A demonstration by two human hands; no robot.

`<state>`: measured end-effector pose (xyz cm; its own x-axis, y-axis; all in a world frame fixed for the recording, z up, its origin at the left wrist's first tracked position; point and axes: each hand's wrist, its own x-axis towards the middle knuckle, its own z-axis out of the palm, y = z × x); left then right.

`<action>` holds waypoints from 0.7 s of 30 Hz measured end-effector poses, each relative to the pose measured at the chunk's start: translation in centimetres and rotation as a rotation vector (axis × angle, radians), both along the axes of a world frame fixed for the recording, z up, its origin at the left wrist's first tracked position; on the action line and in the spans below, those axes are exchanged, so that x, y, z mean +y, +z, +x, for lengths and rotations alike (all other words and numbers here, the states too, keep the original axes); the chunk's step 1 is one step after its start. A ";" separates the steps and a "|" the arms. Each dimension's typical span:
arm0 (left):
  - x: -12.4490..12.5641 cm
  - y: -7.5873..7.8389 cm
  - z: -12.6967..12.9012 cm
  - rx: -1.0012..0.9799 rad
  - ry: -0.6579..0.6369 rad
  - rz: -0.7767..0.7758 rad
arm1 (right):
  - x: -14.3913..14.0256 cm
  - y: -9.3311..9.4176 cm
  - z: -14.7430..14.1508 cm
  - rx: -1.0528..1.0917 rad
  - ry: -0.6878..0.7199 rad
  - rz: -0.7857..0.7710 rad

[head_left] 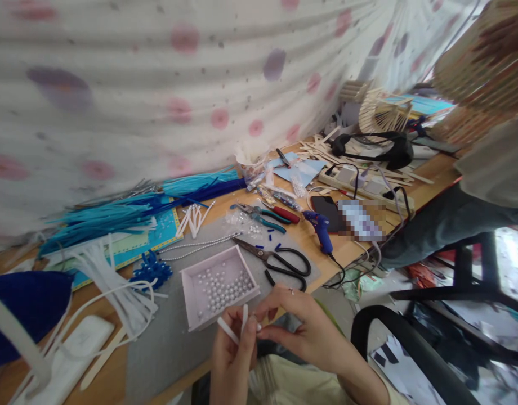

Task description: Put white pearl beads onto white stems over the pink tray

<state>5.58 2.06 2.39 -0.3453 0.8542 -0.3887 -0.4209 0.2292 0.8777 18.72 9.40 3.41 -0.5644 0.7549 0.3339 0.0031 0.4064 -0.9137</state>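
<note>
In front of my body, my left hand [233, 357] is closed on a bent white pipe cleaner [228, 329], whose two ends stick up past the thumb. My right hand [303, 320] meets it, thumb and forefinger pinching what looks like a small white bead [259, 327] at the left fingertips. Just beyond both hands lies a shallow pale pink box [186, 289] of loose pearl beads [227, 292]. Black-handled scissors [280, 260] rest to the right of the box, above my right hand. A blue beaded pipe-cleaner piece [151, 271] lies to its left.
Pliers [261, 215], a blue glue gun [320, 228] and phones [329, 212] lie to the right. Bundles of blue pipe cleaners [102, 216] and white ones [115, 287] are on the left. A black chair [411, 337] and another person [495, 157] are at right.
</note>
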 end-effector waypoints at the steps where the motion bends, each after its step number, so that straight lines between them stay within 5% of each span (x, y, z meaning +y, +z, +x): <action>1: 0.0 -0.1 -0.1 0.001 -0.009 -0.008 | 0.0 0.0 0.0 -0.030 0.000 -0.012; 9: -0.4 -1.1 -0.8 0.001 0.009 -0.052 | 0.1 0.1 0.2 -0.097 0.068 0.018; 21: -0.3 -0.1 -0.4 -0.109 0.124 -0.034 | 0.1 -0.4 0.0 0.052 0.086 0.080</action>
<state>5.16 1.76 2.29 -0.4015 0.7932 -0.4578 -0.5405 0.1983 0.8176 18.70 9.47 3.06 -0.6060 0.6745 0.4217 -0.0812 0.4749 -0.8763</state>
